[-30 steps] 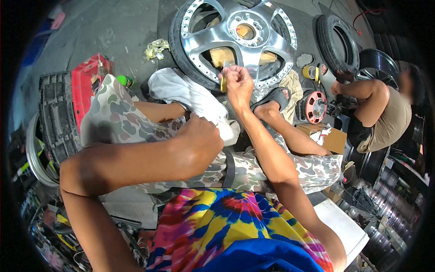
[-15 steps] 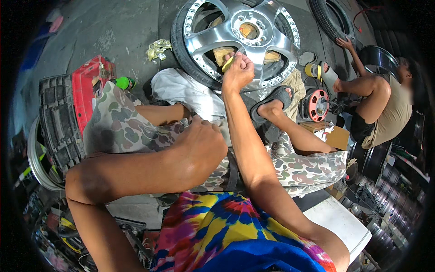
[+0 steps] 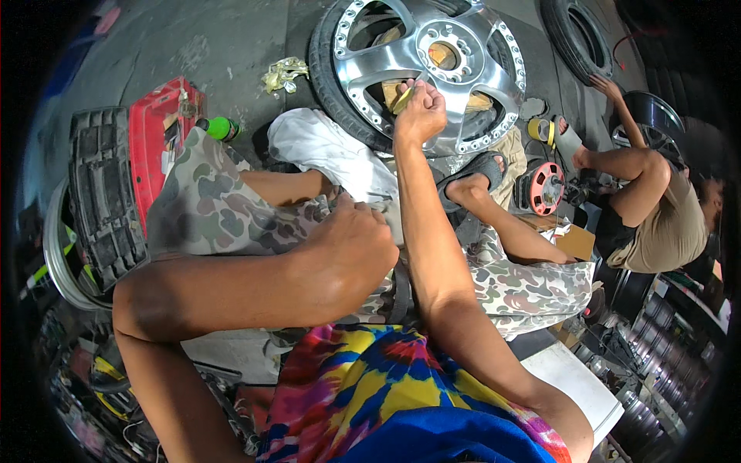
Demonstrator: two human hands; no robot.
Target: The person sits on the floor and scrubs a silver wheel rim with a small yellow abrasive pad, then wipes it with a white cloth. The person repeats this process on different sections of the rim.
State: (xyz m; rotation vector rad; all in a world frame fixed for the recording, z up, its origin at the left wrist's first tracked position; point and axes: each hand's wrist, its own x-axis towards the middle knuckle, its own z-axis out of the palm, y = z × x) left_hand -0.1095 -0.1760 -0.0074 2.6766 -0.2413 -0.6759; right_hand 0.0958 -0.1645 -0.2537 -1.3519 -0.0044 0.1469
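A polished alloy wheel rim [image 3: 386, 63] with several spokes lies face up on a black tyre [image 3: 326, 81]. Over its near spokes, my right hand [image 3: 422, 114] is closed around a thin yellow piece [image 3: 403, 100] that looks like a folded sheet; its kind is unclear. The fingertips are at the base of a spoke. My left hand [image 3: 351, 239] rests in a curled fist on my camouflage trousers, its palm side hidden, so I cannot make out whether anything is in it. A white cloth [image 3: 324, 154] lies between my left leg and the tyre.
At left stand a red toolbox [image 3: 153, 147], a green-capped bottle [image 3: 220, 128] and a black tyre section [image 3: 100, 193]. A crumpled yellowish wrapper [image 3: 284, 74] is on the floor. To the right are a red-rimmed reel [image 3: 546, 187] and a seated person [image 3: 664, 208] touching another tyre [image 3: 577, 38].
The whole view has shifted slightly, so the wheel appears farther right. My right hand stays at the near spokes with the yellow piece. My left fist keeps its place on my leg.
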